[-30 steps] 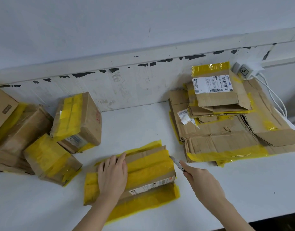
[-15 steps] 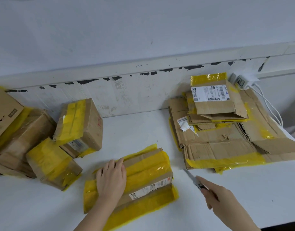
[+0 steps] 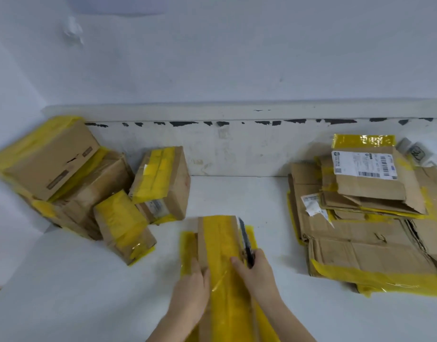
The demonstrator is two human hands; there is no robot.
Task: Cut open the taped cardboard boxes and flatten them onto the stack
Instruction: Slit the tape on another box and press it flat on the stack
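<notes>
A: Report the nearest items first.
B: The flattened box, wrapped in yellow tape, lies on the white bench at front centre, long axis running away from the person. The left hand rests flat on its left side, fingers straight and released, pressing down.
A: And the other hand?
B: The right hand is clenched round the handle of a utility knife; the blade lies along the box's right edge, tip pointing away.
A: Farther back?
B: To the right, well apart, the stack of flattened cardboard; its top sheet carries a white shipping label. To the left, a pile of taped boxes against the wall. A white charger sits behind the stack
</notes>
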